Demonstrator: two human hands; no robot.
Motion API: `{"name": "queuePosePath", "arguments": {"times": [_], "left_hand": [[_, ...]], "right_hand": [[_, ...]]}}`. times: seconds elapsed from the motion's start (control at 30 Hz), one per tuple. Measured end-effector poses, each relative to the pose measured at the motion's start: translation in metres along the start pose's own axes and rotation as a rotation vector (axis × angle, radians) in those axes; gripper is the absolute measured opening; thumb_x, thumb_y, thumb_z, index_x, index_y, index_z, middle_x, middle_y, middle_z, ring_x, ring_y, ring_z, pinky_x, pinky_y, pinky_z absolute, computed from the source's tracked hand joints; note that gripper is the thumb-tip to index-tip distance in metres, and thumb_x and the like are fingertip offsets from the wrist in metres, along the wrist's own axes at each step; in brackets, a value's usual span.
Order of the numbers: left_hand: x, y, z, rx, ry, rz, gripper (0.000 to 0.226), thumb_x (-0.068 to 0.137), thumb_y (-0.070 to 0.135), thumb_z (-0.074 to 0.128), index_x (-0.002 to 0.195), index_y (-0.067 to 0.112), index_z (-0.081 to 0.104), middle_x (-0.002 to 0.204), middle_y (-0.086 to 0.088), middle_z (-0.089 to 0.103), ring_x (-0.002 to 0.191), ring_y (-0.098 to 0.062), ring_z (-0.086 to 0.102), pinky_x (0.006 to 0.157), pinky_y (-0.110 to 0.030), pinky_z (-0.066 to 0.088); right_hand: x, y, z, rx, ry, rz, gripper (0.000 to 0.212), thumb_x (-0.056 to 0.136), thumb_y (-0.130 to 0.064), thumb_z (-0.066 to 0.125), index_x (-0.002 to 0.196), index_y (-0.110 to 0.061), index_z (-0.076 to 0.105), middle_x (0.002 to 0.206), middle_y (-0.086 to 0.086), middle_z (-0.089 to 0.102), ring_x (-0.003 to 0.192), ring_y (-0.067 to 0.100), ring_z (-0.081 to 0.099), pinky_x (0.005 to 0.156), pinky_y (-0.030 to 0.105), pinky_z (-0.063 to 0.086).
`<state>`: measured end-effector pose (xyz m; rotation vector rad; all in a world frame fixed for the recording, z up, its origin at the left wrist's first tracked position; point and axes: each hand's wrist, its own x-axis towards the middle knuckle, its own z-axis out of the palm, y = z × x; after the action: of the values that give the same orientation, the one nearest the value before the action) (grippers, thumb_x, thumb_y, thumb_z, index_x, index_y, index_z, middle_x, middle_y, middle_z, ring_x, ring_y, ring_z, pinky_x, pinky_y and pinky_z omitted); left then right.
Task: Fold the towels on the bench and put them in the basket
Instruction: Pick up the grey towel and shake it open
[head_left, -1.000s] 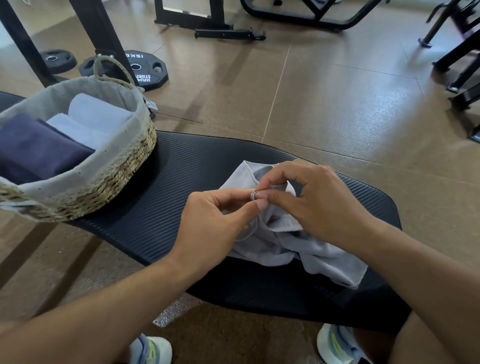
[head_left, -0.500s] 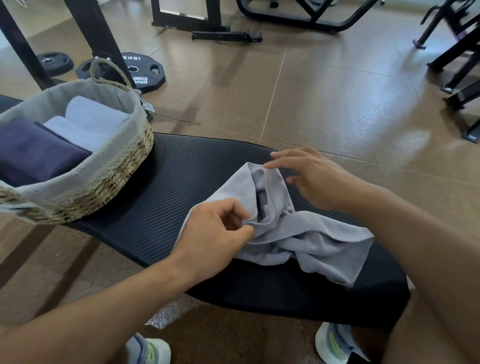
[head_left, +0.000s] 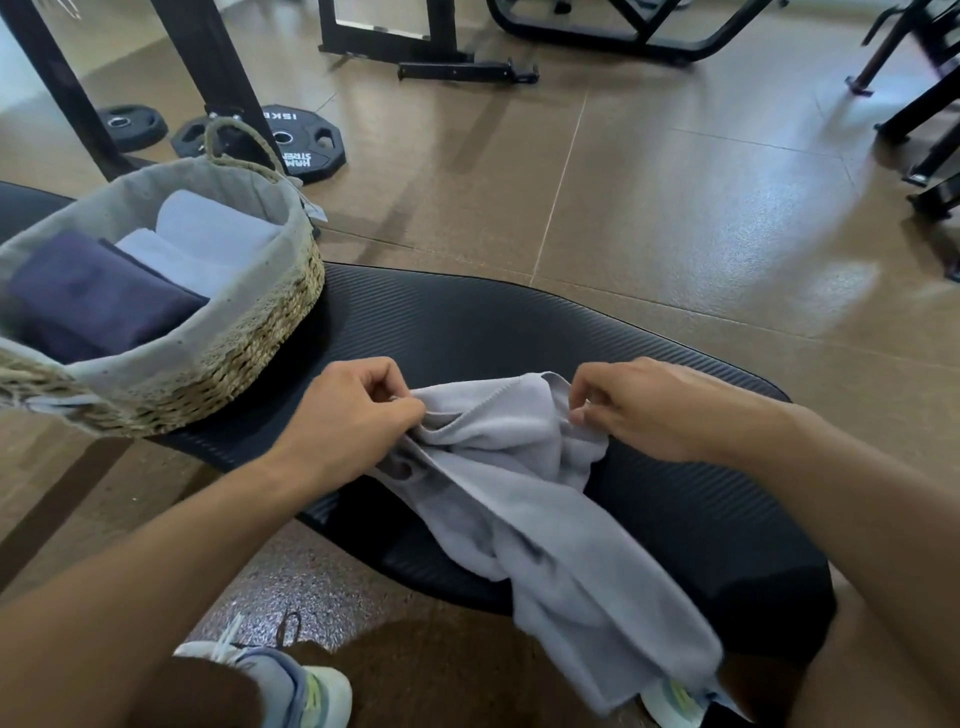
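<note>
Grey towel (head_left: 524, 499) crumpled on black ribbed bench (head_left: 519, 322), top edge bunched up betw. both hands, lower part trailing toward near-right & hanging over bench's near edge, down past a shoe. Left hand (head_left: 343, 415) at towel's upper-left corner, fingers curled, thumb & fingertips pinching the cloth edge. Right hand (head_left: 649, 410) at upper-right of the bunch, fingers curled in, tips pinching a fold there; exact hold partly hidden by knuckles. Hands near each other, not touching, towel's hemmed edge stretched loosely betw. them. Woven basket (head_left: 249, 332) w/ grey fabric liner on bench's left end, well left of the towel, rope handle sticking up at far rim. Inside basket: dark navy folded towel (head_left: 98, 296) at near-left, two light folded towels (head_left: 208, 228) beside it toward far-right, touching one another. Beyond bench: brown tiled floor (head_left: 675, 208), black weight plates (head_left: 291, 140) lying flat behind basket, black machine frames (head_left: 415, 47) along top. White shoe w/ yellow-green trim (head_left: 306, 691) on floor at bottom, under left forearm.
</note>
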<state>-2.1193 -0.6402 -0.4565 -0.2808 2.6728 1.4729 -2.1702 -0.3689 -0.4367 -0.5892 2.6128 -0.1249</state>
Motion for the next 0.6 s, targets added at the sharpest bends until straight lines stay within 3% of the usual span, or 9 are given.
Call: {"name": "queuePosePath", "arguments": {"times": [0.1,0.23,0.33,0.47,0.53,0.6], "left_hand": [[-0.001,-0.004,-0.002,-0.01,0.006,0.009,0.011,0.083,0.002,0.066,0.072,0.003,0.065,0.061,-0.01,0.061,0.041,-0.007,0.052,0.041,-0.013,0.04],[-0.004,-0.007,-0.004,-0.065,-0.038,0.032,0.013,0.088,0.015,0.075,0.079,0.008,0.069,0.063,-0.002,0.07,0.045,-0.012,0.062,0.045,-0.017,0.045],[-0.004,-0.009,-0.003,-0.093,-0.045,0.055,0.017,0.086,0.025,0.079,0.078,0.012,0.07,0.069,-0.006,0.074,0.052,-0.017,0.066,0.052,-0.022,0.048],[-0.008,-0.011,-0.002,-0.138,-0.001,0.106,0.016,0.087,0.03,0.077,0.079,0.018,0.07,0.071,-0.002,0.074,0.056,-0.012,0.061,0.056,-0.022,0.047],[-0.011,-0.009,-0.003,-0.215,0.016,0.128,0.016,0.09,0.033,0.075,0.082,0.021,0.068,0.076,-0.003,0.075,0.064,-0.015,0.061,0.063,-0.029,0.049],[-0.016,-0.007,-0.008,-0.283,0.05,0.149,0.019,0.089,0.038,0.073,0.085,0.021,0.065,0.079,-0.005,0.074,0.072,-0.02,0.062,0.073,-0.04,0.051]], "right_hand": [[0.001,0.006,0.001,0.036,-0.052,0.034,0.022,0.094,-0.056,0.058,0.103,-0.037,0.063,0.088,-0.019,0.06,0.088,0.01,0.058,0.082,0.034,0.048],[0.006,0.005,0.007,0.016,-0.036,0.045,0.013,0.088,-0.047,0.069,0.09,-0.036,0.062,0.08,-0.016,0.057,0.079,0.008,0.056,0.07,0.028,0.041],[0.005,0.003,0.008,0.075,-0.036,0.082,0.013,0.085,-0.046,0.072,0.089,-0.035,0.066,0.077,-0.014,0.058,0.07,0.002,0.053,0.061,0.024,0.038],[0.003,0.001,0.011,0.186,-0.134,0.158,0.015,0.079,-0.035,0.076,0.082,-0.021,0.075,0.071,-0.008,0.064,0.069,0.011,0.056,0.064,0.028,0.044],[0.0,0.0,0.014,0.255,-0.135,0.168,0.016,0.073,-0.027,0.076,0.074,-0.012,0.07,0.065,-0.004,0.059,0.066,0.013,0.051,0.064,0.031,0.043],[-0.007,-0.001,0.011,0.375,-0.007,0.14,0.025,0.073,-0.017,0.076,0.062,-0.014,0.055,0.059,-0.004,0.051,0.059,0.013,0.044,0.061,0.031,0.04]]}}
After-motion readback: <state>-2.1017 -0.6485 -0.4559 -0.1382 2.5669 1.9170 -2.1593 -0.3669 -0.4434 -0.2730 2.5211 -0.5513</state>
